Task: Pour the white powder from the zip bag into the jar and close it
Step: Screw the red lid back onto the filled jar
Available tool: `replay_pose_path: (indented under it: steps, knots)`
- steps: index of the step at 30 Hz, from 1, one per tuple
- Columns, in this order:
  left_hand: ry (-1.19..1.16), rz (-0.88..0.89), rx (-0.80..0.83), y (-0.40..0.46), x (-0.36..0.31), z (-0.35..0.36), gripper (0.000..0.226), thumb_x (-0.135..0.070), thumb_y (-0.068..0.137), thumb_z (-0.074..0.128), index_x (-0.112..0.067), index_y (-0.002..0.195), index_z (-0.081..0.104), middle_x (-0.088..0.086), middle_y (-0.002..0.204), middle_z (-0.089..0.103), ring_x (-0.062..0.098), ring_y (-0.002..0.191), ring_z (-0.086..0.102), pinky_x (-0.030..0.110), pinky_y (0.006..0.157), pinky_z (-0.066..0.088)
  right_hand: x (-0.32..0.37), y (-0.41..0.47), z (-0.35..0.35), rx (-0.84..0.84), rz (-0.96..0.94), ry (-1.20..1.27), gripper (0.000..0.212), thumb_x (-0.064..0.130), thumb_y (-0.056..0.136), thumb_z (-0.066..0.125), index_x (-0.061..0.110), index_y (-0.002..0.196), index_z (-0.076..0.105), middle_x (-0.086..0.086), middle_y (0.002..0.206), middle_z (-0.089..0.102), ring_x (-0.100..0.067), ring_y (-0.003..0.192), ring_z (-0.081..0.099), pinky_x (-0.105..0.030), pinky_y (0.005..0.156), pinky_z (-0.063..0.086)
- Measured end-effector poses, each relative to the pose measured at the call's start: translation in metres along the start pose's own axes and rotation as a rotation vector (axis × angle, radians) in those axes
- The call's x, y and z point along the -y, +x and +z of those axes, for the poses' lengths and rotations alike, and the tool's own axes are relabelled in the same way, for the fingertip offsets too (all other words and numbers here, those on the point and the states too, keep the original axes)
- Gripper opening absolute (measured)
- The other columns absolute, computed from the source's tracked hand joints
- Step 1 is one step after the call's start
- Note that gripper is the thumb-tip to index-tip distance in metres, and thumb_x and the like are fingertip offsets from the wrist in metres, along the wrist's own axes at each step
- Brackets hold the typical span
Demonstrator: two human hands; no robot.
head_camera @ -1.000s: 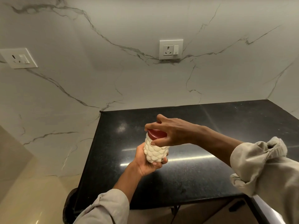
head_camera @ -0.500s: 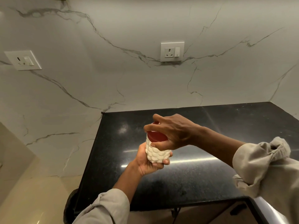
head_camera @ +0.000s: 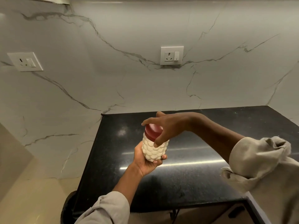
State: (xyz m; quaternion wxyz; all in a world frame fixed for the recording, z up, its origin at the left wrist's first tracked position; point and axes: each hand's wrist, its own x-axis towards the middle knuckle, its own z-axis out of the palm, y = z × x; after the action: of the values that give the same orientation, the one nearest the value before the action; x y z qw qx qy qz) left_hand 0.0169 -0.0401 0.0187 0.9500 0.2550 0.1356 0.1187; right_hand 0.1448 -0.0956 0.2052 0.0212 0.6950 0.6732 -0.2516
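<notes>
Held in the air above a black stone bench (head_camera: 202, 178): a white jar (head_camera: 152, 150) with a bumpy, scale-like surface, tilted slightly, its base cupped in the left hand (head_camera: 146, 160), fingers curled round the lower wall with fingertips showing at the right of the jar. On top, a red lid (head_camera: 152, 132), grasped from above by the right hand (head_camera: 166, 126), thumb down the near side over the lid's edge and onto the jar's shoulder, forefinger arched over the far rim. Lid's right half hidden behind that hand; whether fully seated on the jar, impossible to tell. Contents hidden by the opaque wall.

Rolled pale-grey sleeves (head_camera: 258, 160) at both forearms, the right one cut off by the frame's edge. Behind, a white marble-patterned wall (head_camera: 113, 70) with grey veins, carrying one socket plate (head_camera: 172, 55) above the bench and a second socket plate (head_camera: 25, 61) at far left. Below the bench front, a dark cabinet handle (head_camera: 236, 211), partly in shadow. Dark rounded shape (head_camera: 67, 206) at the bench's near-left corner, too dim to identify.
</notes>
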Motion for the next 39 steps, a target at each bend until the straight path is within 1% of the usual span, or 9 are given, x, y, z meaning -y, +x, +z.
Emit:
replay_pose_path:
  steps: [3, 5, 10, 12, 16, 22, 28, 34, 39]
  knots:
    - [0.02, 0.004, -0.013, -0.003, 0.0, 0.005, 0.065, -0.054, 0.089, 0.045, -0.004, 0.126, 0.065, 0.017, 0.105, 0.064, 0.029, 0.076, 0.06, 0.023, 0.047, 0.043, 0.0, 0.002, 0.012, -0.247, 0.035, -0.144, 0.075, 0.078, 0.074, 0.056, 0.03, 0.129, 0.041, 0.001, 0.111, 0.059, -0.015, 0.08, 0.057, -0.022, 0.063, 0.05]
    - [0.024, 0.013, -0.044, -0.002, 0.001, 0.007, 0.067, -0.054, 0.084, 0.049, -0.005, 0.125, 0.066, 0.017, 0.106, 0.066, 0.029, 0.075, 0.06, 0.023, 0.046, 0.043, 0.0, 0.004, 0.021, -0.401, 0.078, -0.325, 0.088, 0.091, 0.069, 0.038, 0.02, 0.121, 0.048, 0.002, 0.095, 0.064, -0.011, 0.067, 0.055, -0.021, 0.054, 0.041]
    - [-0.044, 0.032, -0.041, -0.005, 0.001, 0.0, 0.063, -0.051, 0.091, 0.044, -0.004, 0.131, 0.057, 0.019, 0.106, 0.062, 0.03, 0.076, 0.059, 0.024, 0.046, 0.047, -0.007, 0.003, 0.016, -0.18, -0.104, -0.101, 0.086, 0.084, 0.069, 0.05, 0.048, 0.14, 0.018, 0.0, 0.135, 0.04, -0.025, 0.108, 0.053, -0.032, 0.08, 0.053]
    - [-0.05, 0.026, -0.022, -0.005, 0.001, 0.0, 0.063, -0.051, 0.093, 0.042, -0.003, 0.131, 0.057, 0.019, 0.106, 0.061, 0.03, 0.076, 0.059, 0.023, 0.046, 0.047, -0.01, 0.001, 0.018, -0.248, -0.152, -0.144, 0.078, 0.079, 0.072, 0.053, 0.048, 0.137, 0.023, 0.002, 0.125, 0.046, -0.021, 0.1, 0.053, -0.029, 0.076, 0.054]
    - [-0.011, 0.032, -0.016, -0.001, 0.006, 0.006, 0.067, -0.055, 0.087, 0.048, -0.005, 0.129, 0.061, 0.018, 0.106, 0.063, 0.03, 0.076, 0.059, 0.023, 0.046, 0.044, -0.008, 0.003, 0.032, -0.504, -0.068, -0.345, 0.078, 0.084, 0.076, 0.041, 0.025, 0.127, 0.041, -0.001, 0.102, 0.064, -0.014, 0.069, 0.056, -0.02, 0.056, 0.044]
    - [-0.034, 0.009, 0.019, -0.002, 0.002, 0.001, 0.064, -0.055, 0.095, 0.037, -0.005, 0.127, 0.059, 0.02, 0.107, 0.06, 0.03, 0.077, 0.059, 0.023, 0.046, 0.046, -0.014, -0.014, 0.021, -0.258, -0.227, -0.152, 0.08, 0.071, 0.079, 0.057, 0.045, 0.144, 0.017, 0.002, 0.127, 0.041, -0.02, 0.102, 0.052, -0.022, 0.074, 0.051]
    - [0.027, -0.063, 0.05, 0.002, 0.007, 0.009, 0.068, -0.055, 0.093, 0.038, -0.001, 0.125, 0.062, 0.019, 0.106, 0.063, 0.029, 0.075, 0.06, 0.023, 0.043, 0.046, -0.005, -0.013, 0.029, -0.503, -0.072, -0.484, 0.082, 0.086, 0.074, 0.038, 0.027, 0.13, 0.038, 0.0, 0.099, 0.063, -0.015, 0.069, 0.056, -0.02, 0.053, 0.041]
    - [-0.018, -0.049, 0.091, 0.0, 0.004, 0.004, 0.07, -0.06, 0.088, 0.047, -0.004, 0.128, 0.061, 0.02, 0.109, 0.063, 0.031, 0.079, 0.062, 0.024, 0.047, 0.048, -0.014, -0.015, 0.029, -0.492, -0.343, -0.521, 0.075, 0.079, 0.081, 0.04, 0.034, 0.14, 0.027, -0.002, 0.119, 0.047, -0.016, 0.08, 0.052, -0.017, 0.055, 0.038]
    - [0.01, -0.056, 0.059, 0.004, 0.006, 0.006, 0.071, -0.058, 0.088, 0.048, -0.003, 0.132, 0.058, 0.022, 0.11, 0.061, 0.031, 0.079, 0.061, 0.025, 0.046, 0.049, -0.004, -0.009, 0.043, -0.612, -0.008, -0.376, 0.069, 0.077, 0.083, 0.036, 0.027, 0.131, 0.039, -0.008, 0.11, 0.056, -0.016, 0.073, 0.052, -0.02, 0.055, 0.039]
